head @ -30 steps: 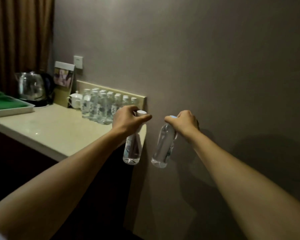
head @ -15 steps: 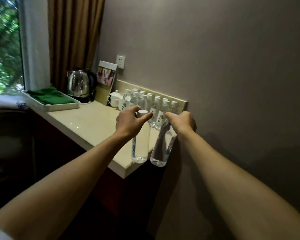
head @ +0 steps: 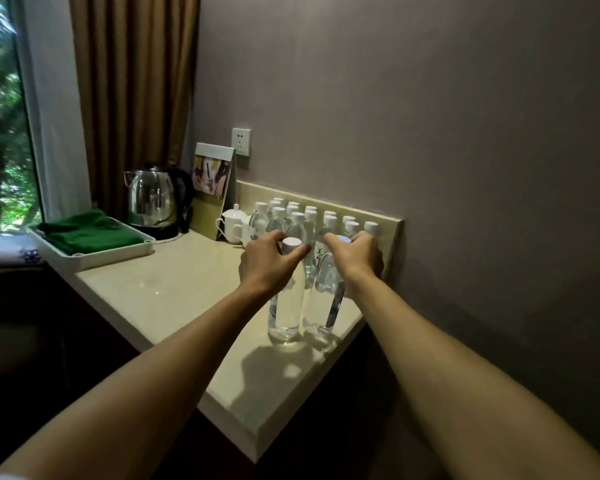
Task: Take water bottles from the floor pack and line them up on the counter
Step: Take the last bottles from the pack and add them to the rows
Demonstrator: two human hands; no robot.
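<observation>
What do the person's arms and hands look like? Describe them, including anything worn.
Both forearms are bare from the wrist up as far as the frame shows. The left hand and right hand wear no gloves, and no rings, watch or bracelet can be seen. The only clothing visible is a sliver of white sleeve at the bottom left corner, on the left arm. The fingers are bare too.

Two water bottles stand side by side on the counter near its right edge, a hand atop each: left hand, right hand. Behind them, a cluster of bottles lines the back edge. Further left along the back sit a cup, a card stand and a kettle, with a tray at the far left end.
</observation>
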